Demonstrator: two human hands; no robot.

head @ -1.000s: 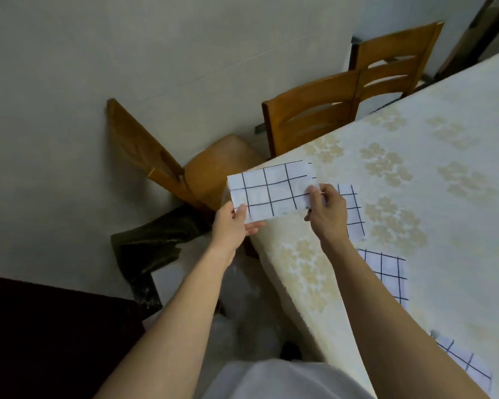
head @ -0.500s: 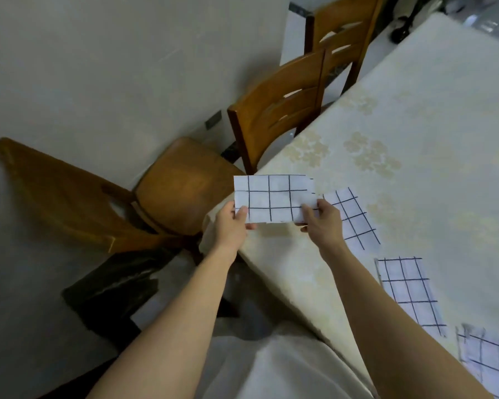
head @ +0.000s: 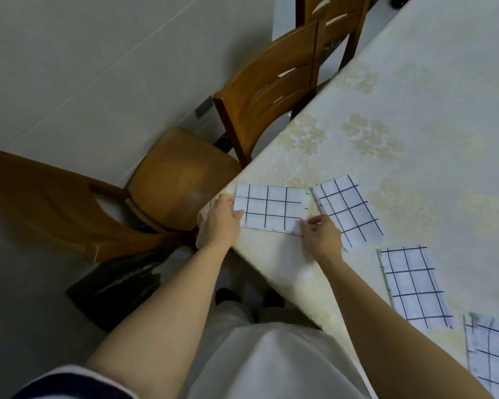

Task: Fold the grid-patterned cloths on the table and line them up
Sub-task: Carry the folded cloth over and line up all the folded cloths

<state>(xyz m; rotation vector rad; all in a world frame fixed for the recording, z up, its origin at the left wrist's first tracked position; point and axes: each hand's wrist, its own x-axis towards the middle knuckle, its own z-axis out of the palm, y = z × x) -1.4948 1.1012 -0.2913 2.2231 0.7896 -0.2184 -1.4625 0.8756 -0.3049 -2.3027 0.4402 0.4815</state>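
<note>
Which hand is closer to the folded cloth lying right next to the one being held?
Right. The right hand pinches a corner of the held cloth, beside that neighbouring cloth; the left hand grips the held cloth at its opposite end, farther off.

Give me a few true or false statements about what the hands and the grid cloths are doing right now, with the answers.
1. Both the left hand and the right hand hold the folded cloth. True.
2. That cloth is crumpled into a ball. False: it is a flat rectangle.
3. A second cloth, a third cloth and a fourth cloth lie on the table to its right. True.
4. The table has a plain red cover. False: the cover is cream with pale flowers.
5. No chair is in view. False: a wooden chair stands at the table's edge.
</note>
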